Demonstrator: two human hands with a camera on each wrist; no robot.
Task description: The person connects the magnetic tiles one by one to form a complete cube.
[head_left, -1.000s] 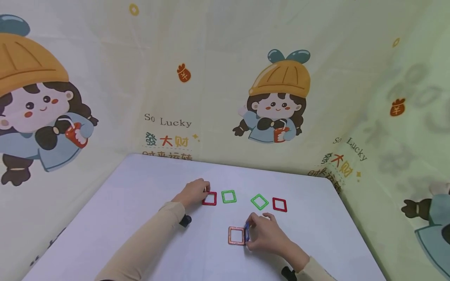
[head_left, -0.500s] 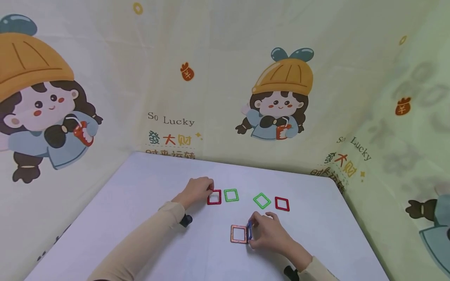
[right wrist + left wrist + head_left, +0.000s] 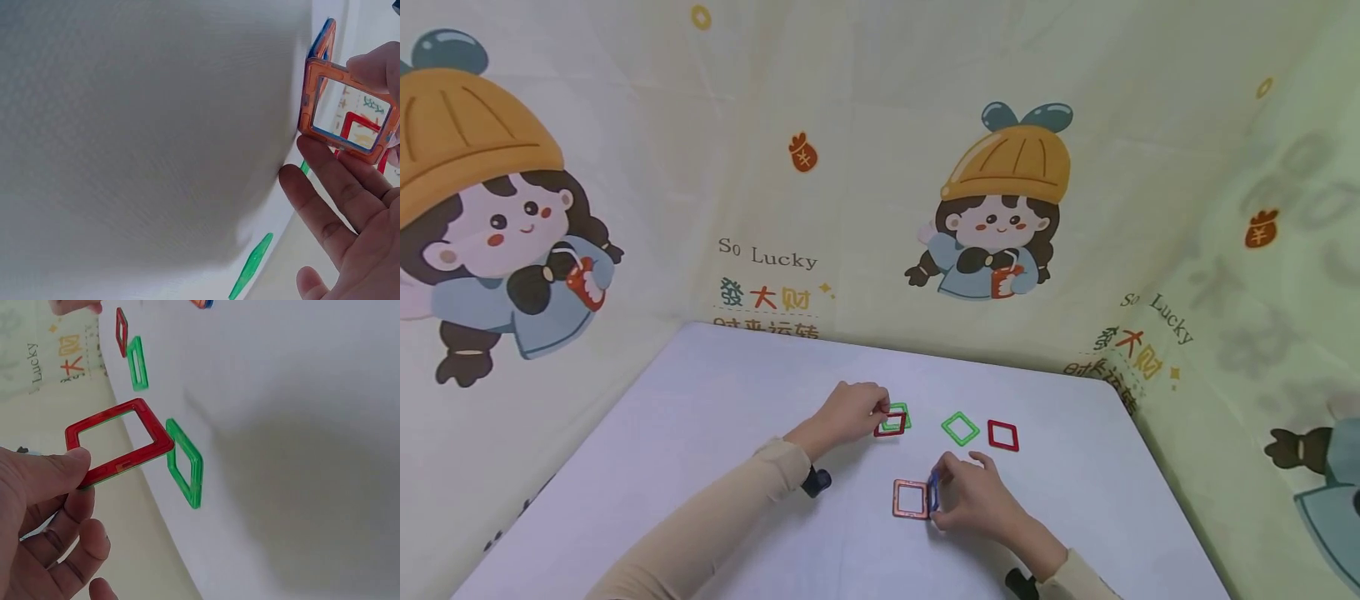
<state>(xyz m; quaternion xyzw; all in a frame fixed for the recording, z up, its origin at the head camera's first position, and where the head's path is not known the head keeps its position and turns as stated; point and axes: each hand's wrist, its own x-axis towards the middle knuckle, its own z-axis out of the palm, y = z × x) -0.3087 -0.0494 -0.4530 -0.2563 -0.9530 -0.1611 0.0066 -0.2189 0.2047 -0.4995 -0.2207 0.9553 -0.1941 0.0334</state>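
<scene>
Left hand (image 3: 850, 411) pinches red square tile (image 3: 151, 422), beyond flat orange square tile (image 3: 911, 516) | right hand (image 3: 976, 498) pinches upright blue-and-orange square tile (image 3: 934, 493) at the flat one's right edge

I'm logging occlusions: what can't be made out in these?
Head view: full outline of the upright frame, partly behind the right hand.
Left wrist view: whether the red frame, overlapping the green frame, touches it.
Left wrist view: an orange piece, cut off by the top edge.
Right wrist view: which red piece shows beyond, partly blocked by that hand.
</scene>
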